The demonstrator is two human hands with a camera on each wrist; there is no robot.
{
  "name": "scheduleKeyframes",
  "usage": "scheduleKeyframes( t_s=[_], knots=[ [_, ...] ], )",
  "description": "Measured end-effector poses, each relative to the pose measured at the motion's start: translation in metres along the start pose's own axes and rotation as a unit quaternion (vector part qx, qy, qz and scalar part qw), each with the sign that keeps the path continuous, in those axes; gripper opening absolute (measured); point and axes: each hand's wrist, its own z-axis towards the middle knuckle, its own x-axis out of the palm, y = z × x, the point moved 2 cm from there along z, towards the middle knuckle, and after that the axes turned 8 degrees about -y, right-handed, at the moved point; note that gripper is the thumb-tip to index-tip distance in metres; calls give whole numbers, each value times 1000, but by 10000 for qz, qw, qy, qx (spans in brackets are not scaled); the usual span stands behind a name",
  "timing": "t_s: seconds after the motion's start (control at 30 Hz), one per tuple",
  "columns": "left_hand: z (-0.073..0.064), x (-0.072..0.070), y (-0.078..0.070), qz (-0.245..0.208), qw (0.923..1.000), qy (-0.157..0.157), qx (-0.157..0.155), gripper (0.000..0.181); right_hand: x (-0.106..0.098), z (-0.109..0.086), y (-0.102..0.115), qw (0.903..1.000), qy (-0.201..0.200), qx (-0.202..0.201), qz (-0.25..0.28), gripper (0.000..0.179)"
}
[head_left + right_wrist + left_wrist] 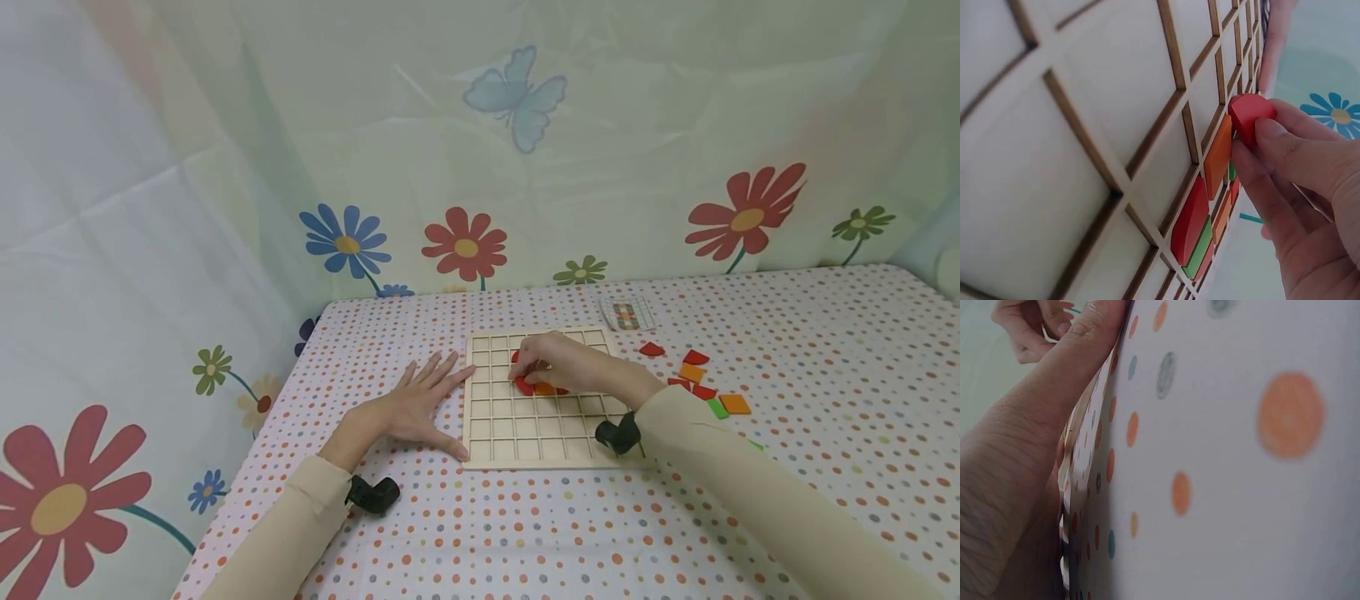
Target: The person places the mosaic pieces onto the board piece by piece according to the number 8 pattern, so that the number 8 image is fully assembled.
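The right hand [566, 362] pinches a shiny red piece with a round edge [1250, 115] between its thumb and fingers. The piece is at the pale wooden board with little square boxes [540, 464], just beside a flat orange square [1219, 157]. The left hand [420, 408] holds nothing. Its fingers spread wide, and its thumb touches the board's left edge. The board lies on the counter with a white dotted cloth [480, 542].

The dotted table [525, 533] supports a grid board [525, 427] below the right hand [558, 362]; a card [628, 314] lies beyond the grip, loose tiles [735, 404] to its right.
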Motion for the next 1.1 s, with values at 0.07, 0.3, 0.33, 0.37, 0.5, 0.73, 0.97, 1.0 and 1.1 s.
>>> scheduleKeyframes(
  t_s=[0.07,0.3,0.33,0.37,0.5,0.73,0.97,1.0,1.1],
  knots=[
    [0,0,1,15,10000,14,8,124,1,1,1,10000,47,-11,-57,21],
    [3,3,5,38,10000,26,22,125,5,5,1,9962,54,-670,-556,21],
    [3,3,6,57,10000,31,13,125,6,5,1,9950,24,-777,-623,21],
    [3,3,5,38,10000,20,8,126,7,5,1,9945,0,-821,-653,21],
    [2,2,4,4,10000,-12,12,124,10,4,3,9935,-156,-831,-759,19],
    [-1,1,1,56,10000,3,-27,124,20,-4,13,9916,-329,-475,-1157,16],
    [-1,3,2,-47,10000,-6,8,123,27,-6,25,9841,-414,-120,-1723,12],
    [0,3,2,-45,10000,-3,16,124,27,-6,26,9837,-446,-115,-1737,12],
    [1,2,2,-37,10000,-29,34,124,26,-7,28,9836,-512,-130,-1726,10]
  ],
)
